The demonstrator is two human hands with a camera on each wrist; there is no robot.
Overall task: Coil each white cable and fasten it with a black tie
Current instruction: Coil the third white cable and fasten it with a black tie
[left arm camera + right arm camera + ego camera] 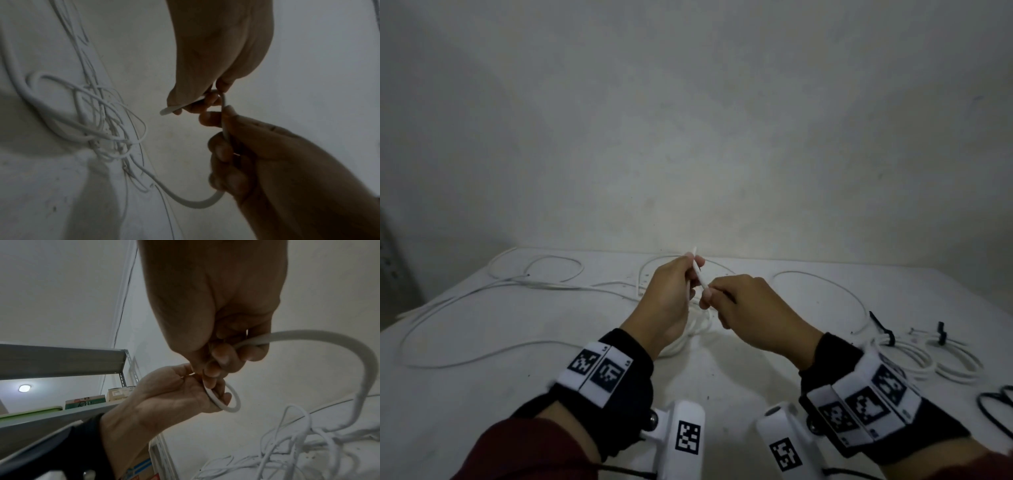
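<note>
The white cable (pixel 698 277) is held up above the middle of the table (pixel 482 394), its free end pinched between both hands and the rest trailing down into a loose tangle of white loops (pixel 98 123) on the surface. It is a thin, smooth, round cord, and it looks light and limp: it droops in a soft arc below the hands, so it should bend into coils easily but will likely spring open unless the loops are kept pinched together. The best hold seems to be near the end, feeding length through the fingers. The left hand (pixel 671 294) has its fingers curled around the cable's end, the tip sticking up past them; the right hand (pixel 746 308) pinches the same cable just beside it, thumb and forefinger closed on the cord. To the right, two finished bundles (pixel 928 356) lie on the table, each cinched with a black tie (pixel 883 330), and spare black ties (pixel 996 407) sit at the right edge. The table top is matte, pale and slightly speckled, against a bare plaster wall (pixel 688 120).
</note>
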